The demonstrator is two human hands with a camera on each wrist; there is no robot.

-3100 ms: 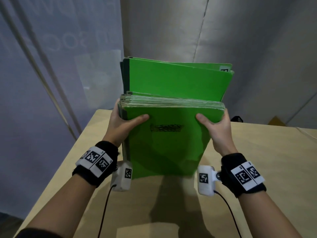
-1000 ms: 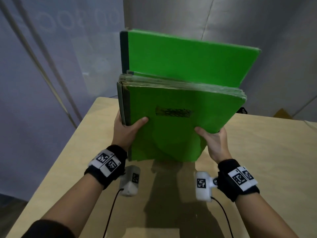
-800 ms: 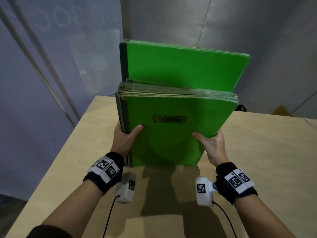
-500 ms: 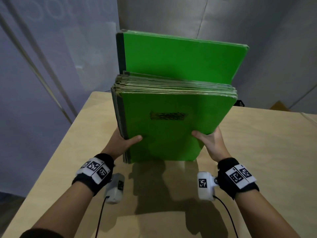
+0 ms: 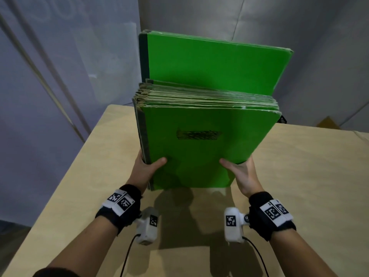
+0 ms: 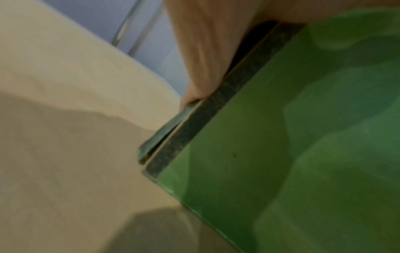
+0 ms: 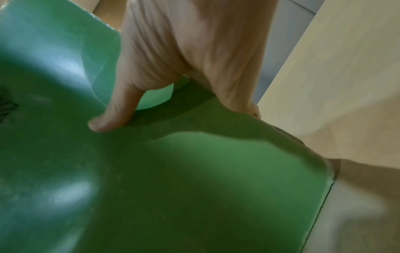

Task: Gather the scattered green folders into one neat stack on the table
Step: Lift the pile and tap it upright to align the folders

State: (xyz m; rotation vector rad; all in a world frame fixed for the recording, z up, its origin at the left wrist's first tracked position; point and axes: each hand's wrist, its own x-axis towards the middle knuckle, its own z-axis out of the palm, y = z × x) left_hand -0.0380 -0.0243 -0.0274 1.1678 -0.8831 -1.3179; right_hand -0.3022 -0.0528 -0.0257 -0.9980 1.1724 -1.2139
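A thick bundle of green folders [image 5: 199,148] stands upright with its bottom edge down on the light wooden table [image 5: 299,176]. The front cover bears a scribbled black patch. Taller green folders [image 5: 215,62] rise behind the shorter front ones. My left hand [image 5: 147,166] grips the dark spine side, thumb on the front cover and fingers hidden behind. My right hand [image 5: 239,172] grips the right side the same way. The left wrist view shows the left hand [image 6: 205,51] at the spine of the folders [image 6: 303,137]. In the right wrist view the right hand's thumb [image 7: 112,116] presses the cover of the folders [image 7: 173,171].
A grey wall stands close behind the table, and a translucent panel with slanted metal rods [image 5: 50,92] is at the left. A small black object [image 5: 282,119] and a yellow one [image 5: 327,122] sit past the far edge. The table's left edge [image 5: 65,176] runs near my left arm.
The bundle was tilted and lifted a second ago; it now stands straighter and lower on the table. Both hands have slid further down its sides.
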